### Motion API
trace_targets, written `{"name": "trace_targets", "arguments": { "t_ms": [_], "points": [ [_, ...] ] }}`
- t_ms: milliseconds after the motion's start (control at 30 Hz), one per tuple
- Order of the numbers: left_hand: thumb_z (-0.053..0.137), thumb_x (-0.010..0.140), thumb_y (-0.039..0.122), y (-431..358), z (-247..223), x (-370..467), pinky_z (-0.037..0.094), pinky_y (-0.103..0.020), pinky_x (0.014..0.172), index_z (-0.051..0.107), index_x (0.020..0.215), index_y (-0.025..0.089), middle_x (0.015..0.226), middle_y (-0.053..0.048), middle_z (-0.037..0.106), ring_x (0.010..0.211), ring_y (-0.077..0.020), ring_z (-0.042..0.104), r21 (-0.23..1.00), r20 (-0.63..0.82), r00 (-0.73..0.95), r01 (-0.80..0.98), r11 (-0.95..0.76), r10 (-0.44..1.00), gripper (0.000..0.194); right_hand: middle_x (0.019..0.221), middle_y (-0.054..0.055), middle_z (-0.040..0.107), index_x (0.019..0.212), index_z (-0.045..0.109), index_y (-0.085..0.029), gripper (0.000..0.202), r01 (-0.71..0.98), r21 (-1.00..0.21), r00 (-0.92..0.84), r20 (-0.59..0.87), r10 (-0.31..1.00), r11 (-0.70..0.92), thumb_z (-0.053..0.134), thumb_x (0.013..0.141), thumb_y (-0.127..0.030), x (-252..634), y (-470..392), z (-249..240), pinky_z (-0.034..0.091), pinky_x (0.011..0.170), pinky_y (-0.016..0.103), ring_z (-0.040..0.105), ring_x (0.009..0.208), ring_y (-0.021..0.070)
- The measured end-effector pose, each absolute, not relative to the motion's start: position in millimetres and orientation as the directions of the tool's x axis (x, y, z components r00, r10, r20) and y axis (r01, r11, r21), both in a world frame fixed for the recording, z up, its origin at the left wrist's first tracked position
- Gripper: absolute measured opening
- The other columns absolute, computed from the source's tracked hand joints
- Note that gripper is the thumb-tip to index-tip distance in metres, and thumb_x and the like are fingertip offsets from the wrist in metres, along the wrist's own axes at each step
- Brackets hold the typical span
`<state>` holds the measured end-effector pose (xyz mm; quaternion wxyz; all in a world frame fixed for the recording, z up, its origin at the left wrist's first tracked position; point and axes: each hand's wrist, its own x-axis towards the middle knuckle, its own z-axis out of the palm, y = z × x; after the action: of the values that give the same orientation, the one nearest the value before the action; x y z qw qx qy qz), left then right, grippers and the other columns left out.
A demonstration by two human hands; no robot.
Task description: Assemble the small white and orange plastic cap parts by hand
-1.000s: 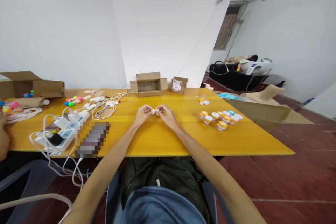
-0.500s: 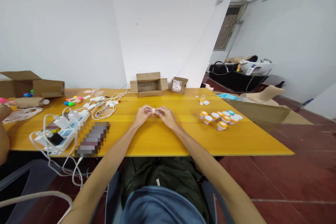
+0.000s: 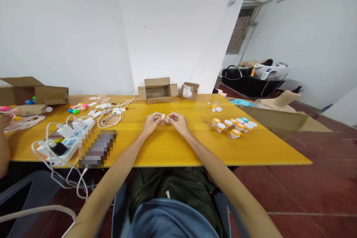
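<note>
Above the middle of the yellow table (image 3: 167,148), my left hand (image 3: 152,122) pinches a small white round piece with dark spots or holes (image 3: 163,115). Close beside it, my right hand (image 3: 177,122) has its fingers closed on another small whitish piece (image 3: 167,120), mostly covered by the fingertips. A narrow gap seems to separate the two pieces. To the right stand several small clear jars with orange, white and teal lids (image 3: 235,132). Farther back lie a few loose white caps (image 3: 218,109) by a clear jar.
An open cardboard box (image 3: 158,100) and a smaller closed carton (image 3: 189,91) stand against the wall. At left are a power strip (image 3: 74,139) with plugs and cables, a blurred-out device (image 3: 97,148), coloured balls (image 3: 75,111) and another person's arm (image 3: 3,148).
My hands have drawn slightly apart, so the two small white pieces show separately. The jars and boxes stay put.
</note>
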<state>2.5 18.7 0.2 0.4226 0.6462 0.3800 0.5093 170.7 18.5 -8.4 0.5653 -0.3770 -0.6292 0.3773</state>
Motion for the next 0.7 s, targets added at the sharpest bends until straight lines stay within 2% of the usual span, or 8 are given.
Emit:
{"name": "trace_targets", "arguments": {
  "t_ms": [267, 467, 700],
  "points": [
    [0.079, 0.068, 0.042, 17.5, -4.7, 2.9, 0.060, -0.030, 0.061, 0.069, 0.074, 0.020, 0.070, -0.002, 0.074, 0.060, -0.0174, 0.069, 0.901, 0.404, 0.200, 0.085, -0.426, 0.893, 0.025, 0.066, 0.001, 0.069, 0.071, 0.066, -0.021, 0.020, -0.017, -0.915, -0.111, 0.402, 0.909, 0.402, 0.074, 0.067, -0.038, 173.9, 20.1, -8.6, 0.057, 0.062, 0.031, 0.066, 0.063, 0.0178],
    [0.079, 0.068, 0.038, 17.3, -3.1, 3.4, 0.061, -0.032, 0.067, 0.067, 0.076, 0.019, 0.073, -0.003, 0.074, 0.067, -0.0184, 0.071, 0.925, 0.346, 0.212, 0.083, -0.370, 0.914, 0.024, 0.074, 0.002, 0.071, 0.078, 0.067, -0.022, 0.025, -0.076, -0.926, -0.110, 0.378, 0.919, 0.371, 0.078, 0.063, -0.038, 173.6, 22.3, -11.3, 0.060, 0.064, 0.032, 0.068, 0.066, 0.0177],
    [0.081, 0.067, 0.040, 15.2, -0.7, 4.2, 0.060, -0.033, 0.067, 0.064, 0.069, 0.019, 0.071, -0.003, 0.074, 0.067, -0.0192, 0.071, 0.929, 0.341, 0.236, 0.068, -0.365, 0.910, 0.027, 0.075, 0.003, 0.072, 0.077, 0.071, -0.021, 0.021, -0.024, -0.918, -0.141, 0.396, 0.907, 0.397, 0.077, 0.065, -0.038, 173.7, 23.7, -12.0, 0.059, 0.063, 0.032, 0.068, 0.064, 0.0181]
  ]
}}
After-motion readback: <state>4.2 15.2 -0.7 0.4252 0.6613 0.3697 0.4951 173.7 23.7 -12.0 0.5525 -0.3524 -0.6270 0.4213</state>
